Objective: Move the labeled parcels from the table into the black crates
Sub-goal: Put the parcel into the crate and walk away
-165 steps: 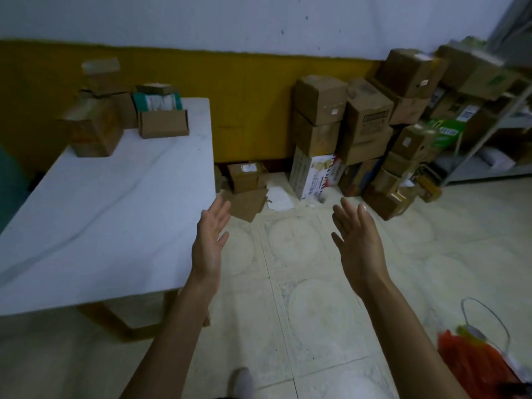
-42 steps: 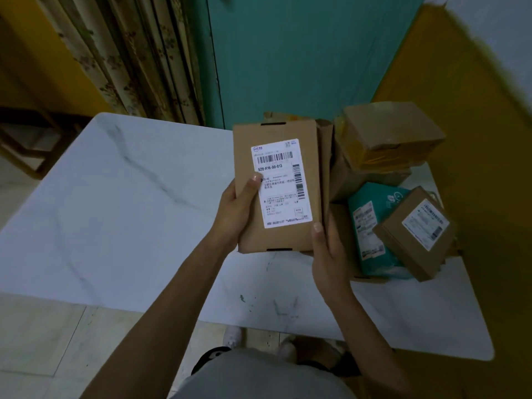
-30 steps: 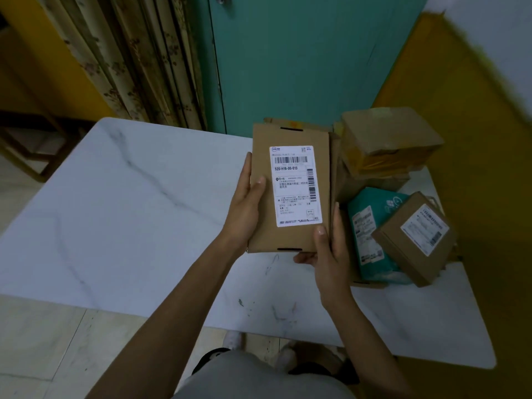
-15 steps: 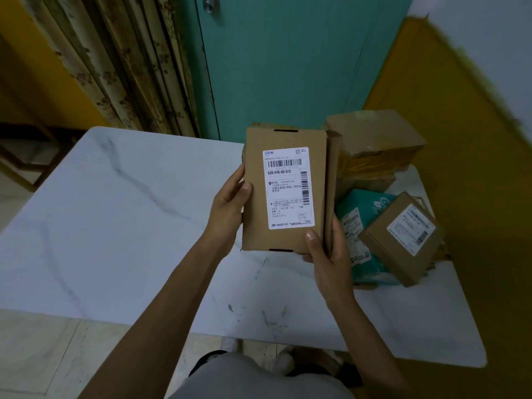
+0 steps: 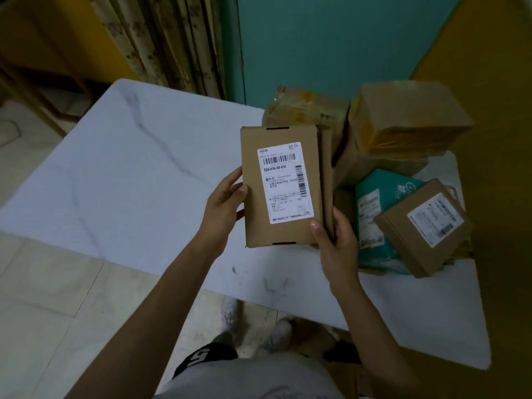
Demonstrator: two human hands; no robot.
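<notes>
The left grip (image 5: 223, 208), a bare hand, holds the flat brown parcel (image 5: 280, 188) by its left long edge: the thumb lies on the front face and the fingers curl out of sight behind. The right grip (image 5: 336, 249) clamps the lower right corner of the same parcel, with the thumb tip pressed on the cardboard just below the corner of the white label (image 5: 285, 184) and the fingers wrapped round the side wall. Between the two grips the parcel stands nearly upright, clear of the white marbled table (image 5: 121, 180), its label turned to the camera; a barcode and the code 520-H16-00-013 can be read. Just right of the right grip lies a teal packet (image 5: 380, 203) with a label of its own, and a small brown box (image 5: 423, 228) rests tilted on that packet's far side, label up. Beyond the right grip a large taped box (image 5: 408, 116) sits on a lower carton (image 5: 374, 168), and another taped box (image 5: 305, 110) stands straight behind the held parcel. Past the left grip the table runs toward a patterned curtain (image 5: 161, 38) and a teal door (image 5: 331, 44). Below both grips a pair of pale shoes (image 5: 230, 309) stands on the tiled floor (image 5: 57, 298) at the table's near edge.
</notes>
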